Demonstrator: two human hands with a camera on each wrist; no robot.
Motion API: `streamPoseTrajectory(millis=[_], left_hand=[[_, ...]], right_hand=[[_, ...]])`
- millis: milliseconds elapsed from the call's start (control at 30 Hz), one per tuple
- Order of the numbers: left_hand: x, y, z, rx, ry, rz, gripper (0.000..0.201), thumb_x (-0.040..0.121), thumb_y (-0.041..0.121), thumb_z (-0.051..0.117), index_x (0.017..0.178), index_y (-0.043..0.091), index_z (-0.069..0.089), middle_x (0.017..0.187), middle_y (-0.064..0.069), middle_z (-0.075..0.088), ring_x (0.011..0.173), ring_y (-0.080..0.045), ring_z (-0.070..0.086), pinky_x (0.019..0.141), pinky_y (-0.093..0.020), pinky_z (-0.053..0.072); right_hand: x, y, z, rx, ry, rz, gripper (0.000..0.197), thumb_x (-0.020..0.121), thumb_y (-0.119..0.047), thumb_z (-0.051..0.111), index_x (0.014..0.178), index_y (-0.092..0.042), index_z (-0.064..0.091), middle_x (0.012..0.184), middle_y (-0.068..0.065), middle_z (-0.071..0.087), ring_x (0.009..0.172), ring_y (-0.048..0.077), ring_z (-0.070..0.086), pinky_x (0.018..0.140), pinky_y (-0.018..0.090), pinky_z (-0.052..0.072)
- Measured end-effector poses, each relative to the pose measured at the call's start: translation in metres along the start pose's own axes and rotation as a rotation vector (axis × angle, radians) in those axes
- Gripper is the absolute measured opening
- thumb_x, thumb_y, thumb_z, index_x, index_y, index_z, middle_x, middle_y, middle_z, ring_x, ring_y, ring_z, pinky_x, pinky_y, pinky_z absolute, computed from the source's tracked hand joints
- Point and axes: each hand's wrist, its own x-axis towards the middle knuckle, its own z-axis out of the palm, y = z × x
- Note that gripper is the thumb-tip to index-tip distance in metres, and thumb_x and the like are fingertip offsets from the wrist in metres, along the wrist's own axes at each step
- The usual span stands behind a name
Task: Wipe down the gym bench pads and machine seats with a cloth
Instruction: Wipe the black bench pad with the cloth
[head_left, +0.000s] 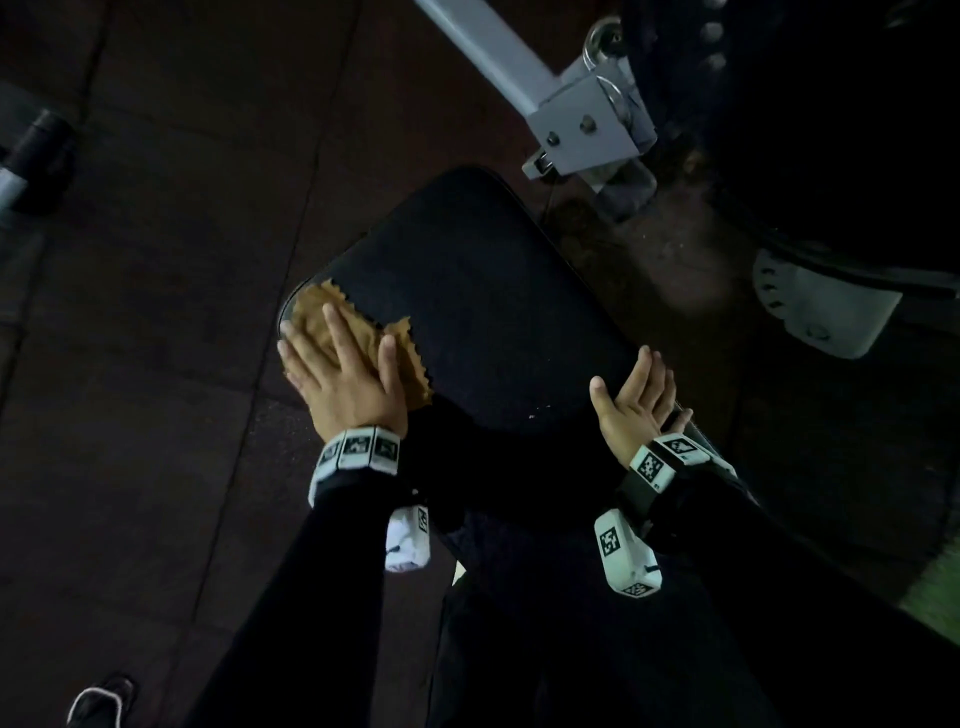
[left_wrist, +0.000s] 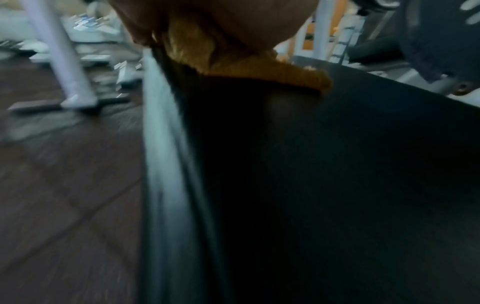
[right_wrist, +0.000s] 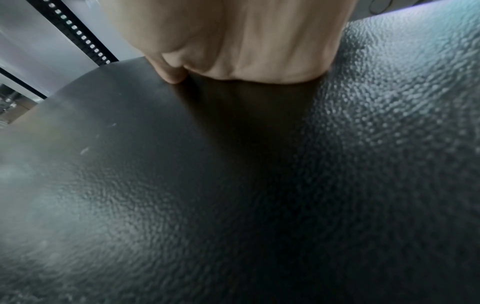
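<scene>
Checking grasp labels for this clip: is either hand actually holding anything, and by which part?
Nothing is gripped. The left hand presses flat on the cloth; the right hand rests open on the pad edge.

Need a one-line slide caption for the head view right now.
Left hand presses a tan cloth flat on the black seat pad; right hand rests open on its edge.

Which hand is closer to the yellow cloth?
Left. The left hand lies flat on the cloth, pressing it onto the pad. The right hand rests at the pad's opposite edge, away from it.
</scene>
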Motion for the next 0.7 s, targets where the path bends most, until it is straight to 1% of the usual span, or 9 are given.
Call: streamPoseTrajectory(millis=[67, 100, 233, 367, 467, 500, 567, 633, 700], left_hand=[[-0.020, -0.004, 0.004, -0.111, -0.012, -0.102, 0.086, 0.086, 0.072, 0.037, 0.152, 0.029, 0.001, 0.158, -0.016, -0.010, 0.145, -0.034, -0.003, 0.118, -0.048, 0.009], [-0.028, -0.004, 0.006, -0.174, -0.004, -0.142, 0.090, 0.083, 0.072, 0.042, 0.151, 0.030, 0.001, 0.158, -0.016, -0.009, 0.145, -0.035, 0.000, 0.117, -0.046, 0.010], [-0.043, 0.001, 0.014, -0.320, 0.063, -0.254, 0.092, 0.081, 0.067, 0.052, 0.152, 0.029, 0.006, 0.156, -0.021, 0.006, 0.137, -0.042, 0.022, 0.110, -0.050, 0.024], [-0.056, -0.003, 0.020, -0.384, 0.099, -0.272, 0.096, 0.079, 0.066, 0.057, 0.151, 0.031, 0.005, 0.153, -0.018, 0.015, 0.133, -0.040, 0.027, 0.105, -0.049, 0.031], [-0.083, -0.008, 0.029, -0.450, 0.098, -0.270, 0.099, 0.077, 0.064, 0.061, 0.150, 0.034, 0.002, 0.150, -0.013, 0.020, 0.133, -0.033, 0.031, 0.105, -0.048, 0.034], [-0.096, -0.010, 0.032, -0.475, 0.088, -0.271, 0.100, 0.076, 0.063, 0.063, 0.150, 0.036, 0.001, 0.149, -0.012, 0.022, 0.133, -0.031, 0.033, 0.105, -0.047, 0.036], [-0.127, -0.014, 0.040, -0.541, 0.056, -0.294, 0.103, 0.074, 0.063, 0.065, 0.149, 0.038, 0.000, 0.148, -0.011, 0.026, 0.132, -0.028, 0.036, 0.102, -0.037, 0.035], [-0.160, -0.018, 0.048, -0.624, 0.004, -0.375, 0.103, 0.069, 0.068, 0.063, 0.148, 0.041, 0.002, 0.148, -0.007, 0.033, 0.133, -0.024, 0.038, 0.100, -0.029, 0.031], [-0.185, -0.021, 0.053, -0.690, -0.056, -0.468, 0.101, 0.065, 0.076, 0.059, 0.145, 0.046, 0.006, 0.148, -0.003, 0.039, 0.131, -0.024, 0.043, 0.102, -0.028, 0.033]], right_hand=[[0.000, 0.001, 0.000, 0.004, 0.001, 0.005, 0.069, 0.091, -0.059, 0.024, 0.145, -0.035, -0.014, 0.154, -0.016, -0.015, 0.142, 0.011, -0.016, 0.110, 0.048, -0.016], [0.000, 0.000, 0.000, 0.004, 0.003, 0.004, 0.069, 0.092, -0.058, 0.024, 0.145, -0.035, -0.014, 0.154, -0.016, -0.015, 0.142, 0.011, -0.016, 0.110, 0.049, -0.016], [0.000, -0.001, -0.001, -0.001, 0.008, 0.002, 0.071, 0.092, -0.057, 0.026, 0.146, -0.032, -0.013, 0.154, -0.013, -0.016, 0.142, 0.014, -0.015, 0.111, 0.050, -0.014], [0.002, -0.002, 0.000, -0.004, 0.012, -0.006, 0.072, 0.092, -0.056, 0.027, 0.147, -0.030, -0.012, 0.155, -0.010, -0.016, 0.143, 0.016, -0.015, 0.111, 0.051, -0.014], [0.004, 0.000, 0.002, -0.010, 0.007, 0.001, 0.072, 0.092, -0.056, 0.026, 0.147, -0.030, -0.013, 0.155, -0.010, -0.016, 0.143, 0.015, -0.017, 0.111, 0.051, -0.015], [0.005, 0.001, 0.002, -0.013, 0.006, 0.001, 0.072, 0.092, -0.056, 0.026, 0.146, -0.030, -0.014, 0.155, -0.010, -0.016, 0.142, 0.015, -0.017, 0.110, 0.050, -0.015], [0.006, 0.002, 0.002, -0.018, 0.014, -0.004, 0.073, 0.092, -0.056, 0.027, 0.146, -0.030, -0.014, 0.155, -0.010, -0.017, 0.142, 0.014, -0.017, 0.110, 0.050, -0.015], [0.007, 0.002, 0.002, -0.024, 0.025, -0.010, 0.073, 0.093, -0.056, 0.028, 0.147, -0.030, -0.014, 0.155, -0.009, -0.016, 0.143, 0.015, -0.016, 0.111, 0.050, -0.014], [0.007, 0.002, 0.003, -0.031, 0.042, -0.018, 0.072, 0.093, -0.055, 0.029, 0.147, -0.029, -0.012, 0.156, -0.007, -0.014, 0.143, 0.016, -0.015, 0.111, 0.050, -0.013]])
